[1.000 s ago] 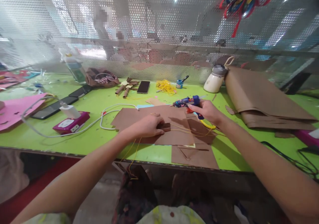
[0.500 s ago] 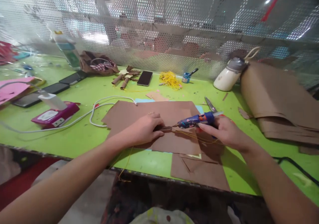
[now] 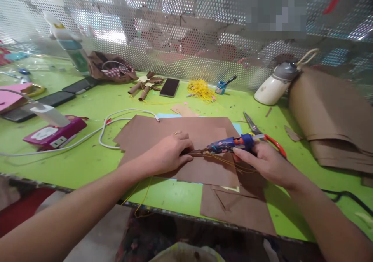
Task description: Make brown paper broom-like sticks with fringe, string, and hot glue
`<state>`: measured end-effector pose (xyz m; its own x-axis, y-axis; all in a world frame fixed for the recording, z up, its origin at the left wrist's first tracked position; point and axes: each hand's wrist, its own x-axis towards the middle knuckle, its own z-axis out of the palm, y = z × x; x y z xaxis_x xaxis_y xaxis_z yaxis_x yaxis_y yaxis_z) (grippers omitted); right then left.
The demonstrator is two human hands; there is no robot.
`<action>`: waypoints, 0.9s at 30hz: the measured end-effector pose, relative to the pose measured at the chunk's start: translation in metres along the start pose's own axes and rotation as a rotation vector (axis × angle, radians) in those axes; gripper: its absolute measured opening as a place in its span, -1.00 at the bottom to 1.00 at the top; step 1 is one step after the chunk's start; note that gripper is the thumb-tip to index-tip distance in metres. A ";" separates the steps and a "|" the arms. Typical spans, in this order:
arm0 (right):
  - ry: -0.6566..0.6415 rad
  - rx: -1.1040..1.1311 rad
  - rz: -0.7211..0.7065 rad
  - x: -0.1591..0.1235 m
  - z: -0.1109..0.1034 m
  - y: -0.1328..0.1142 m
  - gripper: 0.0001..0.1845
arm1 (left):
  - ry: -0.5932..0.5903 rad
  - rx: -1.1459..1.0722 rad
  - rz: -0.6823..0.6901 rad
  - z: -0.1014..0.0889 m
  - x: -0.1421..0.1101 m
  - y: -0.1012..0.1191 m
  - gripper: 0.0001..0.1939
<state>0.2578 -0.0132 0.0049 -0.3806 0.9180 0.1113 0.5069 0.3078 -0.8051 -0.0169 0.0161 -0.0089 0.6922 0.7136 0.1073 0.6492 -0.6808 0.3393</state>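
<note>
My right hand is wrapped round a blue hot glue gun, its nozzle pointing left. The nozzle tip touches or nearly touches a narrow folded strip of brown paper. My left hand pinches that strip at its left part, fingers curled over it, so that end is hidden. Thin yellow strings run from the strip to the right, below the glue gun. Underneath lie sheets of brown paper, one resting partly over another. Scissors with red handles lie just behind my right hand.
On the green table stand a purple power socket with a white cable, a phone, yellow string, small brown rolls and a blue jar. A cream bottle stands by large brown paper at right.
The glue gun's nozzle has shifted slightly along the strip, with my right hand a little lower. My left hand keeps its hold. The camera view has shifted slightly.
</note>
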 end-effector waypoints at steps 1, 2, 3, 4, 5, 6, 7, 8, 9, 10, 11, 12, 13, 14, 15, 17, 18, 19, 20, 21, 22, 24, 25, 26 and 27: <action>-0.001 -0.004 0.005 0.000 0.000 0.000 -0.68 | -0.001 0.000 -0.001 0.000 0.000 0.000 -0.84; -0.001 -0.007 0.008 0.000 0.000 0.000 -0.68 | -0.004 0.001 -0.002 0.000 0.000 0.000 -0.84; -0.001 -0.010 0.010 0.000 0.000 -0.001 -0.68 | -0.006 0.003 -0.004 0.000 0.000 0.000 -0.84; -0.001 -0.014 0.009 0.000 0.000 -0.001 -0.68 | -0.007 0.006 -0.004 0.000 0.000 0.000 -0.84; 0.000 -0.020 0.008 0.000 0.000 -0.001 -0.67 | -0.008 0.009 -0.004 0.000 0.000 0.000 -0.83; 0.001 -0.027 0.008 -0.001 0.000 -0.002 -0.66 | -0.008 0.012 -0.003 -0.001 -0.001 0.001 -0.83; 0.000 -0.035 0.009 -0.001 0.000 -0.002 -0.66 | -0.007 0.013 -0.002 -0.001 -0.001 0.001 -0.83; -0.004 -0.041 0.010 -0.001 0.001 -0.002 -0.65 | -0.007 0.012 0.000 -0.001 -0.001 0.001 -0.83; -0.006 -0.046 0.010 -0.001 0.000 -0.002 -0.65 | -0.007 0.012 0.002 -0.002 -0.001 0.001 -0.83; -0.010 -0.051 0.011 -0.001 0.000 -0.003 -0.64 | -0.008 0.010 0.005 -0.002 -0.001 0.001 -0.84; -0.011 -0.058 0.010 -0.001 0.000 -0.003 -0.64 | -0.008 0.008 0.010 -0.002 -0.002 0.002 -0.84; -0.012 -0.065 0.011 -0.001 0.000 -0.003 -0.63 | -0.007 0.007 0.014 -0.003 -0.002 0.002 -0.84; -0.010 -0.074 0.012 -0.001 0.000 -0.004 -0.63 | -0.007 0.006 0.017 -0.003 -0.002 0.002 -0.83; -0.007 -0.082 0.012 -0.001 -0.001 -0.004 -0.64 | -0.006 0.006 0.019 -0.003 -0.002 0.003 -0.83; -0.004 -0.089 0.011 -0.001 -0.001 -0.005 -0.65 | -0.005 0.006 0.019 -0.003 -0.002 0.003 -0.83; 0.000 -0.095 0.008 -0.001 0.000 -0.007 -0.65 | -0.004 0.008 0.017 -0.003 -0.002 0.003 -0.83; 0.001 -0.095 0.006 -0.001 0.000 -0.008 -0.65 | -0.005 0.009 0.016 -0.003 -0.002 0.003 -0.83; 0.003 -0.094 0.004 -0.001 0.001 -0.009 -0.64 | -0.006 0.009 0.016 -0.003 -0.002 0.003 -0.83; 0.003 -0.093 0.003 -0.001 0.001 -0.009 -0.64 | -0.006 0.009 0.017 -0.003 -0.002 0.003 -0.83; 0.003 -0.091 0.002 -0.001 0.002 -0.009 -0.63 | -0.007 0.009 0.016 -0.003 -0.002 0.003 -0.83; 0.001 -0.089 0.001 -0.001 0.002 -0.009 -0.64 | -0.009 0.009 0.015 -0.003 -0.002 0.003 -0.83; -0.006 -0.081 -0.001 -0.001 0.003 -0.008 -0.65 | -0.014 0.008 0.009 -0.004 -0.002 0.004 -0.84; -0.009 -0.074 -0.002 -0.001 0.003 -0.007 -0.66 | -0.016 0.008 0.006 -0.005 -0.002 0.004 -0.84; -0.013 -0.065 -0.002 -0.001 0.003 -0.006 -0.67 | -0.019 0.008 0.004 -0.005 -0.002 0.005 -0.85; -0.017 -0.055 -0.001 -0.001 0.003 -0.005 -0.68 | -0.019 0.007 0.002 -0.006 -0.003 0.005 -0.85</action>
<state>0.2534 -0.0160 0.0068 -0.3942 0.9134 0.1018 0.5481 0.3226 -0.7717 -0.0171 0.0117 -0.0020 0.6997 0.7087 0.0901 0.6498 -0.6837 0.3322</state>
